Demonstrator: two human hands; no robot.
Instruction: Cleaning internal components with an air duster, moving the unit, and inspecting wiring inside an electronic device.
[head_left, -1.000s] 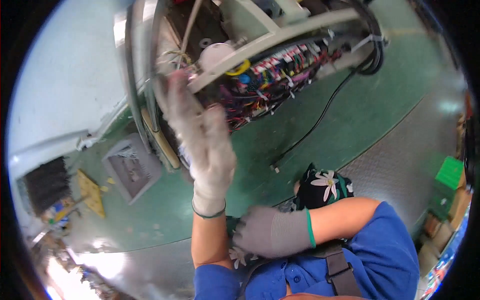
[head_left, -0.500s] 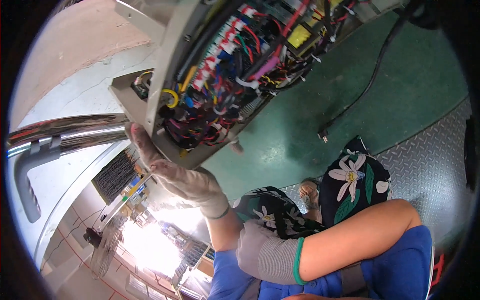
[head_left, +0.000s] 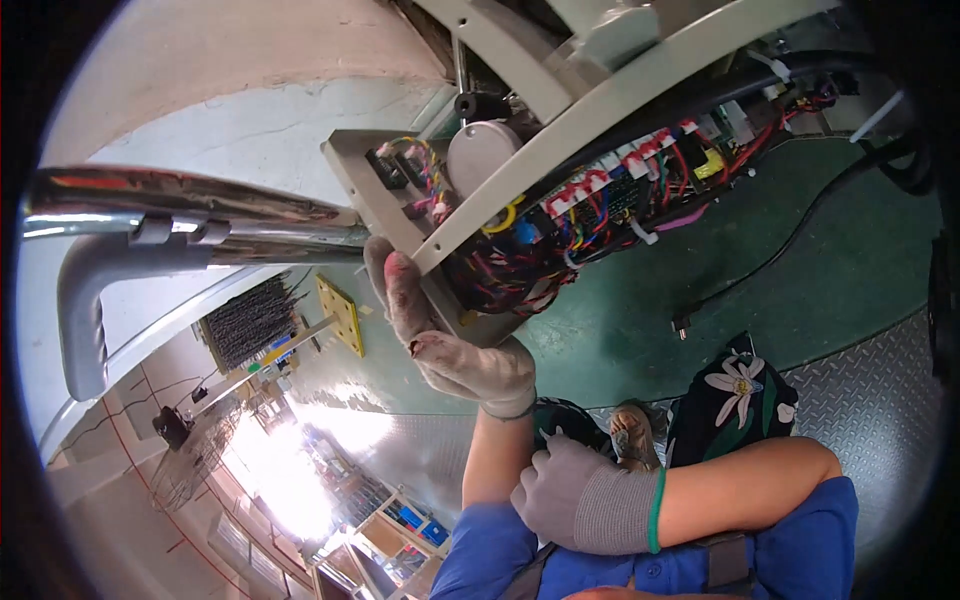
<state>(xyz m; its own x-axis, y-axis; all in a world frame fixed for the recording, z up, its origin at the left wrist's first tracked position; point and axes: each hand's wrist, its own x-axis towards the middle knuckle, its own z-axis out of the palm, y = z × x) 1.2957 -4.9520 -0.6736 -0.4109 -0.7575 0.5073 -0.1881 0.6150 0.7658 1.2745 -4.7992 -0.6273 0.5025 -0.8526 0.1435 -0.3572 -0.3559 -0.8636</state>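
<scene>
My left hand (head_left: pixel 455 345), in a stained white glove, grips the lower left corner of a beige metal housing (head_left: pixel 560 145). Its fingers lie along the corner, and the thumb is hidden. Inside the tilted, uncovered housing run bundled coloured wires (head_left: pixel 510 265), a row of red and white connectors (head_left: pixel 610 175) and thick black cable. My right hand (head_left: pixel 580 495), in a grey glove with a green cuff, is closed in front of my left forearm; its palm side is hidden. A black power cord (head_left: pixel 775 255) trails over the green surface to its plug (head_left: pixel 681 325).
Chrome tubes with a grey handle (head_left: pixel 85 300) stand at left, ending near the housing corner. A dark bristly mat (head_left: pixel 248 322) and a yellow plate (head_left: pixel 341 315) lie beyond my left hand. Diamond-tread metal flooring (head_left: pixel 870 400) borders the green surface (head_left: pixel 620 310). Shelving stands at lower left.
The housing has shifted right and swung closer to level, my left hand travelling with it. More of its upper frame and a round pale disc now show. My right hand stays near my left forearm.
</scene>
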